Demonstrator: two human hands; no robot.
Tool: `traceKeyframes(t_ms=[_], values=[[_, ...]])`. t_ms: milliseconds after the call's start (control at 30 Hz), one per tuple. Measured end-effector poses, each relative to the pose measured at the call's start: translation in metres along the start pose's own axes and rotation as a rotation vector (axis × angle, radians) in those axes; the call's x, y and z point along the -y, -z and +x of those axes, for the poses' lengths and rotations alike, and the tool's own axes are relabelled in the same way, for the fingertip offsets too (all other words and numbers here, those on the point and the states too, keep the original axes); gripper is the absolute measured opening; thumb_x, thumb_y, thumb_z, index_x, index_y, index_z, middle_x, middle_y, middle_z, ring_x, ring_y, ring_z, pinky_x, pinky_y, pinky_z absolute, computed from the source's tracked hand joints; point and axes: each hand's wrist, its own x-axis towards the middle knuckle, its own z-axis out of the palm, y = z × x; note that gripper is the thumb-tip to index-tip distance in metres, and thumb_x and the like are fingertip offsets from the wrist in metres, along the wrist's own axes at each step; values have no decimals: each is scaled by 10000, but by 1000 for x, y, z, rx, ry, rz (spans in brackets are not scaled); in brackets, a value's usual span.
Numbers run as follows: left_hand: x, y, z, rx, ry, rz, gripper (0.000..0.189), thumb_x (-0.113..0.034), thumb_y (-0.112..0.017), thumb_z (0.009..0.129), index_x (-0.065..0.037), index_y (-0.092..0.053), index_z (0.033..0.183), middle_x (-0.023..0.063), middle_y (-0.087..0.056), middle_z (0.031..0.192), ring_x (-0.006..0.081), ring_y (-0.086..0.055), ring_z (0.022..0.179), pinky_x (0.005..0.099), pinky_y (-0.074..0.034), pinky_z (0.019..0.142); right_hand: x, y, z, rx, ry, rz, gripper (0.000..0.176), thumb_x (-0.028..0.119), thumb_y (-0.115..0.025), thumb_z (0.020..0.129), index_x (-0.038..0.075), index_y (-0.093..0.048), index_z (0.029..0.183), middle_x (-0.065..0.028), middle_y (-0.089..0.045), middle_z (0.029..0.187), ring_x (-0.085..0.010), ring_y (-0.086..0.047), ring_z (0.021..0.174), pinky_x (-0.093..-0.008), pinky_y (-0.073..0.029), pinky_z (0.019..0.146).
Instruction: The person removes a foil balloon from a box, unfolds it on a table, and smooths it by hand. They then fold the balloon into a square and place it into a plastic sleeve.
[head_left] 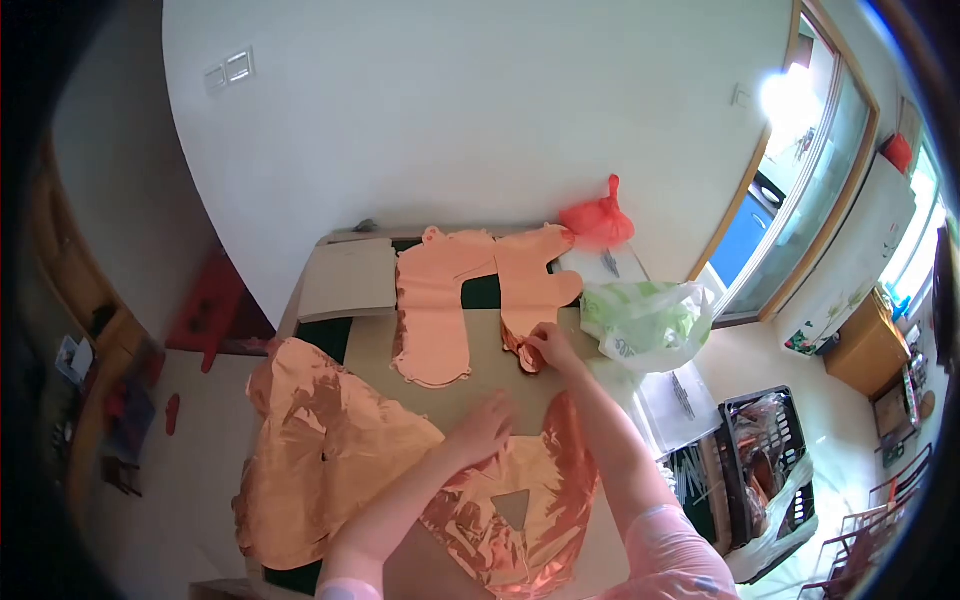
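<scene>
A flat copper-coloured foil shape (435, 310) lies on the cardboard-covered table, with a second foil shape (528, 275) at its right. My right hand (548, 350) is closed on the lower end of that second shape, where the foil is bunched up. Nearer to me, a large crinkled foil piece (300, 450) spreads over the left side of the table, and more shiny foil (540, 490) with a triangular gap lies below my hands. My left hand (485, 428) rests at the upper edge of this near foil, its fingers bent and partly blurred; what they may hold is hidden.
Behind are a cardboard piece (350, 280) and a red plastic bag (600, 218) by the wall. A green-and-white plastic bag (648, 322) sits at the right, above a clear flat packet (680, 405). A black crate (765, 470) with items stands beyond the table's right edge.
</scene>
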Motion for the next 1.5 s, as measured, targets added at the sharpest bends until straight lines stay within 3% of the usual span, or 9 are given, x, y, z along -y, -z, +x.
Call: traceKeyframes(t_ms=[100,300,500,667,767,900,1067,1267,1500], values=[[6,-7,42,-139,34,66,567,-248,-577,882,-47,-405,1383,170,-345,1469,348,-350,1342,437,-327,1091,1,1,-2,-71,113,-111,165,156,-693,819,6,-627,808,-59,-637,693,-134,-594,633,-295,-480,590],[18,-29,73,-180,76,266,599,-314,-539,902,-38,-365,1405,160,-348,1469,311,-281,1387,506,-275,1100,20,13,1,121,-185,83,151,136,-659,801,-12,-630,797,-148,-622,685,-254,-615,638,-369,-484,609],[13,-30,73,-133,140,291,565,-355,-443,950,-67,-350,1426,133,-325,1495,280,-253,1406,480,-214,1141,82,77,83,-628,224,-260,207,205,-616,876,0,-595,897,-136,-625,807,-302,-609,719,-411,-472,688],[10,-24,73,-108,149,325,562,-370,-416,962,-64,-345,1428,119,-336,1490,266,-261,1402,471,-213,1143,182,134,78,-867,486,263,80,93,-573,906,17,-598,896,-93,-582,736,-157,-557,584,-313,-440,544],[13,-27,76,-130,136,322,564,-358,-433,958,-56,-346,1426,129,-343,1484,276,-271,1395,469,-222,1139,166,130,68,-701,578,-152,67,88,-571,911,22,-578,918,-76,-551,709,-115,-532,541,-296,-418,501],[1,-18,60,-193,57,314,586,-301,-518,924,-50,-342,1424,159,-323,1489,309,-295,1382,473,-233,1133,154,102,4,-528,605,-448,78,61,-613,858,25,-559,901,-125,-571,832,-287,-575,763,-385,-451,660],[-68,-18,-54,-261,-38,149,558,-272,-563,899,16,-410,1351,198,-362,1446,349,-322,1358,470,-281,1109,162,86,-104,-300,577,-342,94,83,-625,821,50,-547,863,-124,-543,841,-334,-526,829,-420,-412,726],[-118,-54,-204,-108,149,236,543,-321,-602,869,-116,-473,1354,208,-356,1452,352,-302,1376,545,-257,1100,152,58,-260,-196,459,-288,115,70,-665,789,77,-563,839,-74,-568,854,-289,-547,838,-396,-416,748],[-100,-53,-232,-185,169,216,603,-378,-608,860,-142,-449,1391,149,-340,1486,331,-289,1389,545,-223,1117,150,-2,-410,11,287,-214,128,99,-688,763,89,-595,852,-75,-593,871,-286,-562,849,-391,-427,755]])
